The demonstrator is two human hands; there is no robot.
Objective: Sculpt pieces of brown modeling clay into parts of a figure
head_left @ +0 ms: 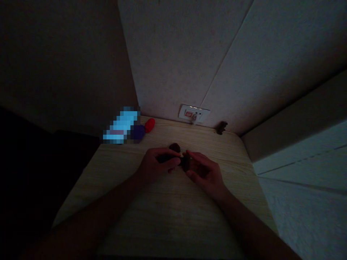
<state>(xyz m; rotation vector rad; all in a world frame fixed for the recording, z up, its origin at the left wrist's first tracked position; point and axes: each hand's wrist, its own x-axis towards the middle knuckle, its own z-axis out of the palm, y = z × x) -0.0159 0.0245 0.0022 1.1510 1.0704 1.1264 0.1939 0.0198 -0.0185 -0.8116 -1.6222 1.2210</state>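
Note:
Over the middle of the wooden tabletop (162, 202), my left hand (155, 163) has its thumb and fingers closed in a pinch. They reach the small dark end of something whose kind I cannot make out in the dim light. Facing it, my right hand (207, 172) curls its thumb and fingers around a dark brown flattish piece (186, 162), which touches or nearly touches what the left fingertips grip. Just beyond the left fingertips lies a rounded dark brown lump (175, 147) on the tabletop.
A red lump (149, 125) and a purple lump (138, 132) lie at the back left, beside a bright, pixelated rectangle (120, 126). A wall socket (193, 113) with something plugged in is behind. A small dark object (222, 128) stands at the back right.

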